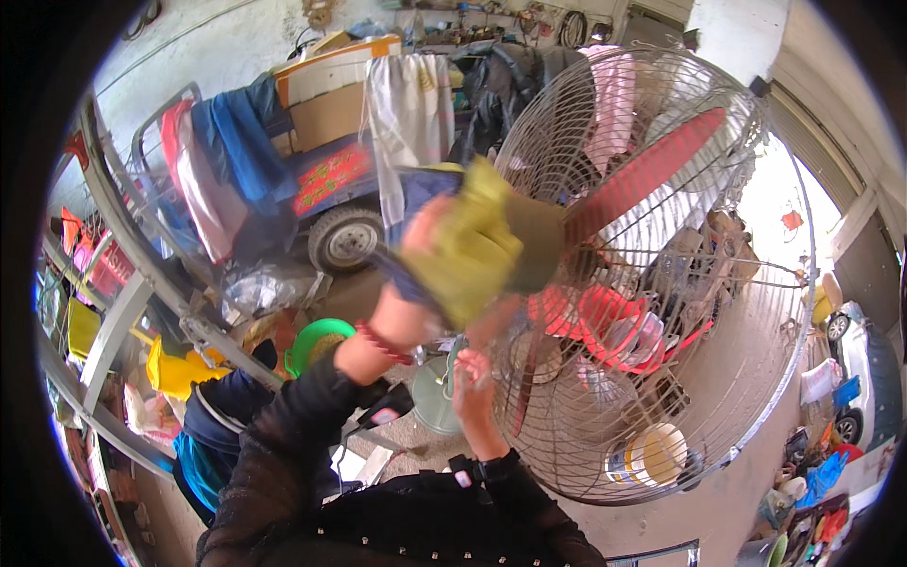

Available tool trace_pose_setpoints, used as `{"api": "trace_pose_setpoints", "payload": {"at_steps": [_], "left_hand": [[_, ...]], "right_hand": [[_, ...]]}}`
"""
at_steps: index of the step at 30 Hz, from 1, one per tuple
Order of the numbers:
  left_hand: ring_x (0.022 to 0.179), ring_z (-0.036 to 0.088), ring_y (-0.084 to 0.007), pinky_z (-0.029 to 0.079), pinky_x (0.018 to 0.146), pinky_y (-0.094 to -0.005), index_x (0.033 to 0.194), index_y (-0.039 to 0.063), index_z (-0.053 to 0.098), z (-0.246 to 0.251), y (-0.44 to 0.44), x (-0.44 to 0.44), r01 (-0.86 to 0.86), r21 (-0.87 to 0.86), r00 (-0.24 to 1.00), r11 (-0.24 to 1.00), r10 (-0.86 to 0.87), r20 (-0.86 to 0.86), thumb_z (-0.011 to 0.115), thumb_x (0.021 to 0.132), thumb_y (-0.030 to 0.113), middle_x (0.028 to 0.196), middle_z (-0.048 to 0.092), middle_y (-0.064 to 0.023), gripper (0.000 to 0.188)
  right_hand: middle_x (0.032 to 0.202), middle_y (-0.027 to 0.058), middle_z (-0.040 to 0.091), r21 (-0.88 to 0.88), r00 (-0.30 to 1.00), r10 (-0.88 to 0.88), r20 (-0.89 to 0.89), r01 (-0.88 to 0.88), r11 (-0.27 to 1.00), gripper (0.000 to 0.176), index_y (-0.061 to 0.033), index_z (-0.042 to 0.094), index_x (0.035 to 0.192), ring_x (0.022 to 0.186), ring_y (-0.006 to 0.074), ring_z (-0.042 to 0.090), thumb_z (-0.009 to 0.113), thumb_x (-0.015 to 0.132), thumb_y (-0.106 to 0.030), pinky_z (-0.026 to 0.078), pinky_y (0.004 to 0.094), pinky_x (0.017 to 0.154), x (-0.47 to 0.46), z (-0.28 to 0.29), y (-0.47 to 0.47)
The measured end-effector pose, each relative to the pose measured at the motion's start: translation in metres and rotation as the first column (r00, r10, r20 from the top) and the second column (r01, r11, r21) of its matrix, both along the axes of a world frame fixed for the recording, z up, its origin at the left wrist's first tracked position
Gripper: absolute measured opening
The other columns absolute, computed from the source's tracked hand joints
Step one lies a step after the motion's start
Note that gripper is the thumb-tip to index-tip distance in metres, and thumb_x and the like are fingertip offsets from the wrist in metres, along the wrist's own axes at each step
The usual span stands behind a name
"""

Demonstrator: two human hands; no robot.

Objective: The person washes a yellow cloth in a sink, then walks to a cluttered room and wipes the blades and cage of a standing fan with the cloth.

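Note:
My left hand [424, 234], a red beaded bracelet at its wrist, is shut on a yellow-green cloth [464, 248]. Motion blurs both. The cloth lies against the hub side of a large wire-caged fan, partly hiding the dark motor housing [535, 244]. Behind the fan guard [708, 425] a red fan blade [652, 170] slants up to the right. Lower down, my right hand [473, 383] is raised beside the guard's left side, with a dark band on the wrist. Its fingers are blurred, and whether they touch the wires is unclear.
A cargo cart [333, 177] with cloths hung over it stands behind. A metal frame [134, 283] rises at the left. On the floor are a green basin [319, 344], red baskets [616, 326] and a white bucket [659, 453]. A parked car [868, 375] appears at the right.

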State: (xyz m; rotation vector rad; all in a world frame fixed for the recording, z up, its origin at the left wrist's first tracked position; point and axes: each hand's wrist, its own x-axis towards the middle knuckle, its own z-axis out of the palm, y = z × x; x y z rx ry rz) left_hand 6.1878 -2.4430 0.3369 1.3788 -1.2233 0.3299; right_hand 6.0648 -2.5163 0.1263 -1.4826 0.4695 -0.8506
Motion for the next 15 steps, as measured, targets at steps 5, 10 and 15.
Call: {"api": "trace_pose_setpoints", "payload": {"at_steps": [5,10,15], "left_hand": [[0.109,0.056,-0.0315,0.046,0.091,-0.0389,0.117,0.002,0.055,0.019,-0.091,-0.038,-0.52,0.411,0.673,0.749,0.062,0.737,0.058,0.076,0.016,0.12,0.055,-0.0154,0.044],[0.091,0.059,-0.0293,0.048,0.082,-0.0382,0.099,0.003,0.056,0.031,-0.118,-0.017,-0.537,0.336,0.621,0.774,0.093,0.778,0.062,0.073,0.017,0.098,0.056,-0.013,0.03],[0.087,0.064,-0.0419,0.051,0.078,-0.0492,0.111,-0.003,0.054,0.075,-0.143,0.045,-0.445,0.684,0.817,0.578,-0.051,0.574,0.064,0.08,0.037,0.097,0.064,-0.0236,0.052]], "right_hand": [[0.105,0.0115,0.063,0.052,0.997,0.038,-0.073,-0.034,0.998,0.026,-0.0009,0.052,0.113,0.093,0.0194,0.062,0.058,0.091,-0.011,0.049,0.0313,0.082,-0.008,0.012,0.002],[0.105,0.0117,0.063,0.075,0.998,0.003,-0.055,0.001,0.997,0.025,0.0004,0.052,0.112,0.093,0.0188,0.061,0.059,0.09,-0.006,0.049,0.0305,0.084,-0.009,0.011,-0.005],[0.108,0.0134,0.064,0.079,0.991,-0.13,0.043,0.127,0.989,0.023,0.0007,0.053,0.111,0.093,0.0209,0.063,0.058,0.09,-0.007,0.049,0.0332,0.085,-0.006,0.002,-0.013]]}}
